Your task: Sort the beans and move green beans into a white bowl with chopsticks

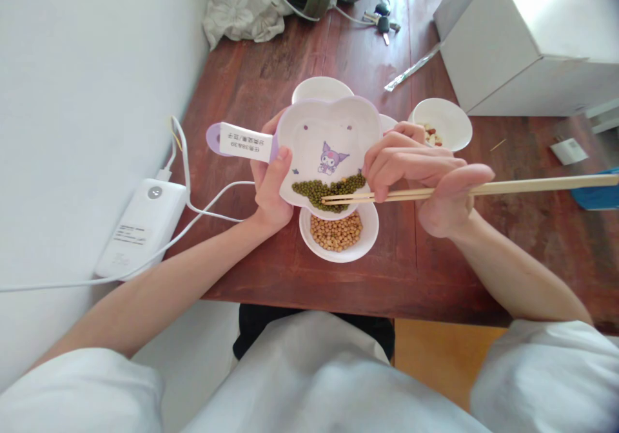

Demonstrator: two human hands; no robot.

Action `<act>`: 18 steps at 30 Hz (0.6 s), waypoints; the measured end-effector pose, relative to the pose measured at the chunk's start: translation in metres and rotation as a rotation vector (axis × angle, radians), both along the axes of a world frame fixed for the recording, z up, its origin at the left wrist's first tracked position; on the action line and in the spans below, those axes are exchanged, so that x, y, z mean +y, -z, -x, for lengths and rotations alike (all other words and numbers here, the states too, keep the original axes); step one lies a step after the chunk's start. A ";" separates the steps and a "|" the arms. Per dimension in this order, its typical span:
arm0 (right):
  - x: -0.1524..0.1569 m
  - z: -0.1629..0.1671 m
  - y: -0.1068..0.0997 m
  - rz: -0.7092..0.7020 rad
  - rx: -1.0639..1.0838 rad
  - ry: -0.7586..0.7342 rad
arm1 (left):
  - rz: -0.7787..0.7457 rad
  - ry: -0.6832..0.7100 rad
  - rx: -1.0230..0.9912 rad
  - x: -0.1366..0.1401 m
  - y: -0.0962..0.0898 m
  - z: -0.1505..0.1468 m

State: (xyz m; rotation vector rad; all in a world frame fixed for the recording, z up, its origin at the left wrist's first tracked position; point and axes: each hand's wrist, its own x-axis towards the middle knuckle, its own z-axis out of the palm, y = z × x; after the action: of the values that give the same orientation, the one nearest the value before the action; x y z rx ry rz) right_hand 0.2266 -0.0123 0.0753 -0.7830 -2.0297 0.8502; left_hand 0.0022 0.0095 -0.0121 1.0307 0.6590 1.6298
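Wooden table point(411, 272), white wall beside: left hand point(271, 185) clamped on tilted flower-shaped bowl point(329, 156), likely light, rigid, slick; grip rim. Right hand point(425, 175) closed on 2 chopsticks point(532, 186), tips in green beans point(316, 190), small, rolling; dish of tan beans point(337, 232) just below

Reddish-brown wooden table point(300, 272) set against a white wall point(87, 66), lit brightly from the upper right, where a white box point(522, 40) is partly washed out, with an orange-tan floor point(435, 356), probably wood, visible below the table edge.
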 end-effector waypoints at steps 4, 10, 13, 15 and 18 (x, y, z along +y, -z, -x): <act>-0.001 -0.002 -0.002 -0.017 -0.016 -0.023 | -0.039 0.007 -0.035 0.001 0.002 -0.002; -0.003 -0.002 -0.003 -0.012 0.002 -0.031 | -0.043 -0.012 -0.042 0.001 0.005 -0.004; -0.003 -0.001 -0.003 -0.018 0.004 -0.026 | -0.008 -0.042 -0.020 -0.001 0.005 -0.004; -0.002 -0.001 -0.003 -0.030 0.004 -0.033 | 0.003 -0.055 -0.006 -0.002 0.005 -0.004; -0.001 -0.002 -0.002 -0.055 0.004 -0.051 | -0.008 -0.055 0.016 -0.001 0.005 -0.004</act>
State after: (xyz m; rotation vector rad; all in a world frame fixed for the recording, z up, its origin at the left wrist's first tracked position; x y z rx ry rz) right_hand 0.2284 -0.0137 0.0774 -0.7014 -2.0681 0.8195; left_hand 0.0063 0.0085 -0.0169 1.0407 0.6973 1.6743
